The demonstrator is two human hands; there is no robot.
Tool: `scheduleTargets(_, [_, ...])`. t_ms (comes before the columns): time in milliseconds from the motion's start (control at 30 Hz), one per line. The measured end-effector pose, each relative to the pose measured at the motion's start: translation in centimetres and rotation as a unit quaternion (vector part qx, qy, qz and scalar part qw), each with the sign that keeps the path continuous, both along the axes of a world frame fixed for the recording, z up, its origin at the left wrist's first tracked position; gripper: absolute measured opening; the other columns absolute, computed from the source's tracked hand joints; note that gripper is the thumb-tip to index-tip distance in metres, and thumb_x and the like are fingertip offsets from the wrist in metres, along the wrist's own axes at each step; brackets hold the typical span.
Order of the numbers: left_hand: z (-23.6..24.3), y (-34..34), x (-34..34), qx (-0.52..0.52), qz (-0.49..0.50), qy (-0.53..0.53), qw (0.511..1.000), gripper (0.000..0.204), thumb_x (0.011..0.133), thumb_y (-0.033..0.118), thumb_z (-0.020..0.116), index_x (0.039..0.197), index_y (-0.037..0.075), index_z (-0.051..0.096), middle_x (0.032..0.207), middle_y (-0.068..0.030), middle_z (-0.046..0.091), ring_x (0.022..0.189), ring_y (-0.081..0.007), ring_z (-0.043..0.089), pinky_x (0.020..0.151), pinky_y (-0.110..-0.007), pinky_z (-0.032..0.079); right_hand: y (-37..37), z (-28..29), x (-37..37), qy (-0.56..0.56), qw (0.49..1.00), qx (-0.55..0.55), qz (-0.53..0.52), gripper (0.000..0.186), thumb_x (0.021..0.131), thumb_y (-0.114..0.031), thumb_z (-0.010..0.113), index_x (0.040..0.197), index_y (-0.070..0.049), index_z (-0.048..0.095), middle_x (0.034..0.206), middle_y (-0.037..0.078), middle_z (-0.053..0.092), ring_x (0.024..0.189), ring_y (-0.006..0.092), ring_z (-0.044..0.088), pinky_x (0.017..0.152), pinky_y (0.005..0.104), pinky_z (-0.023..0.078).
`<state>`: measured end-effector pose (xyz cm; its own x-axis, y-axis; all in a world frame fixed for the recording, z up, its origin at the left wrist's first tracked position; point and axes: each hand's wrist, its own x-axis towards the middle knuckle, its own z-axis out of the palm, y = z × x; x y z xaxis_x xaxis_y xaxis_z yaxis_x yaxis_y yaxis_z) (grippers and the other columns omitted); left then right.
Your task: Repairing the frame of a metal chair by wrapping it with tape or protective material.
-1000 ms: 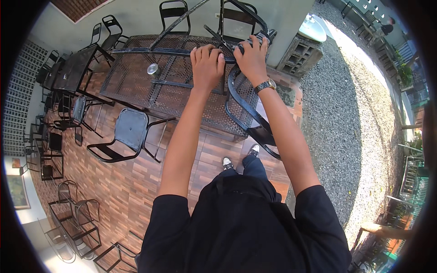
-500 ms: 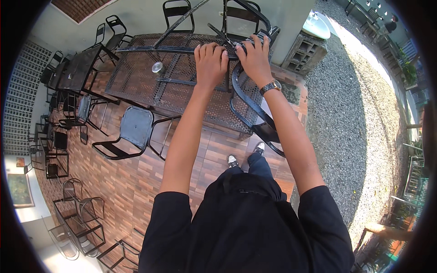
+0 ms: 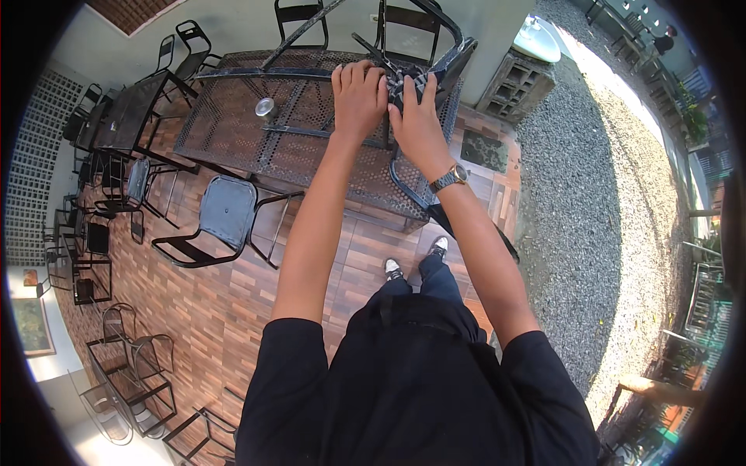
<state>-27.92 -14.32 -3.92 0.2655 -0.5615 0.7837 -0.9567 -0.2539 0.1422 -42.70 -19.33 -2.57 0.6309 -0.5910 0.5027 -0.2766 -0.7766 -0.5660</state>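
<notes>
Hands on dark metal frame, grip unclear, above perforated tabletop; brown patterned floor, pale wall, gravel.

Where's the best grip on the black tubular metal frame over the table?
Probably the long straight bar, just left of the left hand, from the near side, fingers over the top: it is slim, runs crosswise and lies clearer than the tubes crowded by the right hand.

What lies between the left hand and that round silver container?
In the head view, only perforated tabletop shows between the left hand and the silver container; dark metal bars pass above and below that stretch in the picture.
</notes>
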Motion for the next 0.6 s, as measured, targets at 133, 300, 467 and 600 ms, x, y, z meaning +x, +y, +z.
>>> scheduleTargets(133, [-0.1, 0.0, 0.1, 0.006, -0.005, 0.004, 1.0, 0.024, 0.102, 0.028, 0.056, 0.112, 0.01, 0.068, 0.121, -0.0094, 0.061, 0.124, -0.0296, 0.052, 0.116, -0.053, 0.028, 1.1, 1.6, -2.9, 0.095, 0.994, 0.012, 0.046, 0.06, 0.1, -0.028, 0.062, 0.151, -0.003, 0.044, 0.158, 0.038, 0.031, 0.106, 0.0529, 0.067, 0.09, 0.0538, 0.057])
scheduleTargets(300, [-0.1, 0.1, 0.0, 0.013, -0.011, 0.013, 1.0, 0.027, 0.104, 0.031, 0.053, 0.112, 0.01, 0.068, 0.12, -0.0087, 0.062, 0.123, -0.029, 0.052, 0.116, -0.053, 0.028, 2.1, 1.7, -4.1, 0.159, 0.987, -0.028, 0.02, 0.061, 0.098, -0.032, 0.063, 0.148, -0.001, 0.047, 0.146, 0.04, 0.044, 0.103, 0.0459, 0.071, 0.081, 0.0484, 0.061])
scheduleTargets(467, [0.2, -0.3, -0.1, 0.024, -0.017, 0.016, 0.999, 0.028, 0.106, 0.031, 0.051, 0.115, 0.011, 0.068, 0.121, -0.0076, 0.062, 0.124, -0.028, 0.052, 0.117, -0.053, 0.027, 1.7, -0.1, -1.6, 0.12, 0.989, -0.03, -0.081, 0.066, 0.101, -0.04, 0.059, 0.149, 0.003, 0.043, 0.136, 0.038, 0.057, 0.085, 0.0472, 0.074, 0.065, 0.0489, 0.063])
scheduleTargets(600, [-0.1, 0.0, 0.7, 0.044, -0.015, 0.021, 0.999, 0.03, 0.108, 0.032, 0.048, 0.118, 0.012, 0.068, 0.124, -0.0069, 0.062, 0.127, -0.0273, 0.051, 0.118, -0.052, 0.025, 1.8, 0.5, -0.4, 0.146, 0.984, -0.027, -0.1, 0.063, 0.102, -0.039, 0.059, 0.147, 0.003, 0.045, 0.133, 0.039, 0.058, 0.083, 0.0479, 0.073, 0.064, 0.0496, 0.062])
